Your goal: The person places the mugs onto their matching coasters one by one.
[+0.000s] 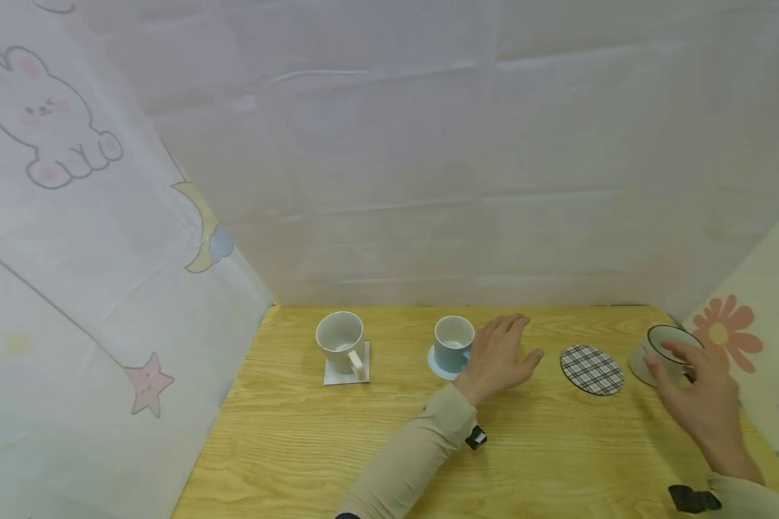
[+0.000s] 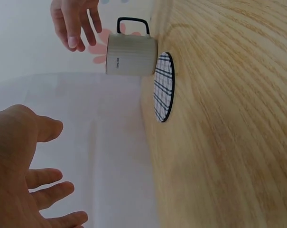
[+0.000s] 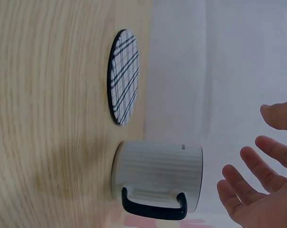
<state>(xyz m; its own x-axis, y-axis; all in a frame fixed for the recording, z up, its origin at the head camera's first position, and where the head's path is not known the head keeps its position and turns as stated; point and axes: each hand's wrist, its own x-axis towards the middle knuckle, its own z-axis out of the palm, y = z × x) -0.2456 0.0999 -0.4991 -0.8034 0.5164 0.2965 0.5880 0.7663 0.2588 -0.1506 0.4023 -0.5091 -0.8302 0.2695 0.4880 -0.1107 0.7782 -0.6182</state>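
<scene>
My right hand (image 1: 707, 396) hovers beside and over a ribbed off-white mug (image 3: 155, 166) with a dark rim, its fingers spread and relaxed. In the right wrist view there is a gap between the fingertips and the mug, and its black handle (image 3: 155, 210) shows. Just left of this mug lies a round plaid coaster (image 1: 592, 370) with a black edge. My left hand (image 1: 498, 357) is held over the table with loosely extended fingers, holding nothing. It partly covers the handle of a light blue cup (image 1: 451, 352), which stands on a round pale blue coaster (image 1: 436, 366).
A white mug (image 1: 339, 344) stands on a square white coaster (image 1: 333, 378) at the left of the wooden table (image 1: 285, 440). Behind the table hangs a pale sheet (image 1: 389, 180), and printed sheets with a rabbit and flowers flank the sides.
</scene>
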